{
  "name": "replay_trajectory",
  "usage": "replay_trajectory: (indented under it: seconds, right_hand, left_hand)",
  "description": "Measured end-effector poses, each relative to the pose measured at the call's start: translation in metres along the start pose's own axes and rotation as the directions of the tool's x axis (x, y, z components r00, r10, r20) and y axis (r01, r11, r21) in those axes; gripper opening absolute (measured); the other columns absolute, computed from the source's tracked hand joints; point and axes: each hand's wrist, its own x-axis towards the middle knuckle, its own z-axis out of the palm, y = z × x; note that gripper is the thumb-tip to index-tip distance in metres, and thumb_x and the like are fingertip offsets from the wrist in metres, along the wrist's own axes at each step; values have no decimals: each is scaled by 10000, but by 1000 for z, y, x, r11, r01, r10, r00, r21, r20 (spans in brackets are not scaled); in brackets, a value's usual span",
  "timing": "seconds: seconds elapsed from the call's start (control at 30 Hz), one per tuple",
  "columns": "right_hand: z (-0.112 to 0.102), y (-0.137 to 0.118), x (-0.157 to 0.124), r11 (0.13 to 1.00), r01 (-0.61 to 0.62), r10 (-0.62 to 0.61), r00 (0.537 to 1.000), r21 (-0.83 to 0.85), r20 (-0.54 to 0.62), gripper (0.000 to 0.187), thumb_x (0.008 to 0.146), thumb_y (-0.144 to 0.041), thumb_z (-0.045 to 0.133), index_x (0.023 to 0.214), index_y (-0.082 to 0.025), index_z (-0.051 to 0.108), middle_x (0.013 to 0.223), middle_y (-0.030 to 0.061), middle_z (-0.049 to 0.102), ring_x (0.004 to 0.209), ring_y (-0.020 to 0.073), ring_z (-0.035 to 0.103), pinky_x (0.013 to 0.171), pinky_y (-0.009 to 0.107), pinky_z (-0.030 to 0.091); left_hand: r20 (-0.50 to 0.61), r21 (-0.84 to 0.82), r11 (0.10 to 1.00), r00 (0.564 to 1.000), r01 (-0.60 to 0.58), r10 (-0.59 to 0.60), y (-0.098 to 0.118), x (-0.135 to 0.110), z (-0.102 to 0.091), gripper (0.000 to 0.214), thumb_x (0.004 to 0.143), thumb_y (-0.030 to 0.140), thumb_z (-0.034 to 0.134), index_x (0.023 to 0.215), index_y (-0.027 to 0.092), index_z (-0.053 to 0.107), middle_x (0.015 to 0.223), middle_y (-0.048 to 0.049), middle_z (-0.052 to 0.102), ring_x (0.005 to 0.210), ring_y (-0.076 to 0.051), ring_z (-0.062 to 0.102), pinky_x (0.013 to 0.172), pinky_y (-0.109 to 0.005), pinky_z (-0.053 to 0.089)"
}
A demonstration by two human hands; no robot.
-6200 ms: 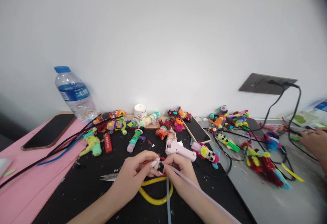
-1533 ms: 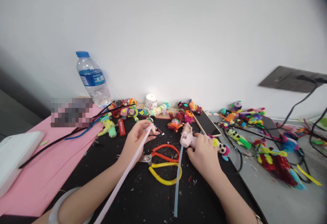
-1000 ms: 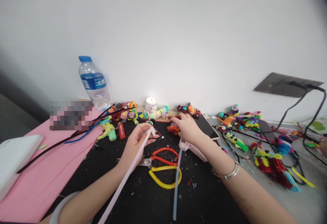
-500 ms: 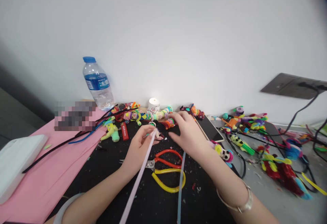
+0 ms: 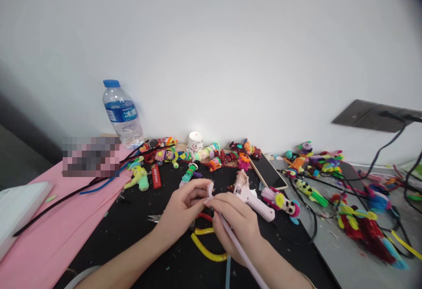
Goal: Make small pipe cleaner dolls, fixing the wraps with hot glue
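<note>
A pale lilac pipe cleaner [image 5: 239,248] runs up from the lower edge between my hands, its upper end folded over into a small bend. My left hand [image 5: 180,207] pinches that bent end with thumb and fingers. Right beside it, my right hand [image 5: 240,221] grips the same pipe cleaner just below the bend. Under both hands lie pliers [image 5: 211,252] with one yellow and one red handle, partly covered. A light blue strip [image 5: 227,275] lies below my right hand. To the right, a pale pink glue gun [image 5: 255,199] rests on the black mat.
Several colourful pipe-cleaner figures [image 5: 206,152] line the wall, and more [image 5: 358,223] lie right. A water bottle [image 5: 121,113], red box [image 5: 156,176], paper cup [image 5: 195,141] and phone [image 5: 270,172] stand or lie around the mat. Black cables cross pink paper [image 5: 82,218].
My right hand has come down and left to the pipe cleaner beside my left hand. The strip's end is now bent, its tail swung right. The glue gun and a green figure are uncovered.
</note>
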Motion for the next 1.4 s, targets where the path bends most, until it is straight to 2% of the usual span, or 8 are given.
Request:
replay_trajectory:
  seconds: [0.17,0.3,0.5,0.63,0.73,0.87,1.03,1.4]
  right_hand:
    - [-1,-6,-2,1000,-3,3,1000,23,-13,420,794,-16,457,1143,-219,572,958,103,656,852,191,632,741,302,544]
    - [-1,-1,-3,989,-121,130,986,83,-104,348,805,-27,463,1059,-209,615,934,89,667,829,187,635,723,293,529]
    - [1,12,-5,906,-390,418,885,164,-204,87,816,-142,545,762,-181,602,694,20,611,633,145,572,579,258,451]
    - [3,20,-8,819,-526,566,806,229,-173,128,831,-225,557,712,-182,580,638,-8,557,577,126,503,534,241,398]
    - [5,22,-9,789,-559,603,783,255,-152,153,833,-256,551,703,-179,575,638,-8,550,586,128,486,541,243,387]
    - [4,22,-7,775,-584,623,770,240,-138,184,826,-252,547,660,-174,557,585,-21,522,550,118,455,513,233,357]
    - [2,19,-4,799,-563,594,793,212,-134,178,817,-241,549,653,-172,563,589,-15,547,560,125,485,529,235,373]
    - [9,18,-9,804,-543,571,818,242,-60,179,828,-238,542,659,-183,567,590,-11,538,548,128,485,499,241,365]
  left_hand:
    - [-115,49,999,993,9,-3,2,-1,1,202,718,123,631,910,184,635,834,-16,682,781,-141,636,735,-231,498]
    - [-119,14,998,992,53,-51,6,-2,2,177,724,163,644,900,183,630,783,-7,686,726,-134,650,707,-236,514]
    - [-102,-83,987,984,139,-147,6,1,0,224,702,210,695,904,162,610,708,1,674,615,-120,644,605,-218,516]
    - [-54,-154,973,982,173,-183,5,0,-1,234,723,203,695,934,164,604,706,5,670,616,-104,637,607,-204,513]
    - [-2,-249,947,978,202,-209,5,-2,-1,224,730,189,696,933,172,603,697,15,658,616,-91,630,610,-192,511]
    - [74,-382,891,969,245,-235,6,-3,-1,219,730,157,699,925,183,603,679,27,643,602,-76,623,586,-164,497]
    - [177,-489,811,947,322,-270,6,-6,-4,229,733,130,695,935,197,612,699,18,647,597,-70,617,578,-155,493]
    - [327,-538,739,909,404,-259,4,-9,-5,209,734,149,703,921,219,639,683,21,634,574,-59,603,550,-141,472]
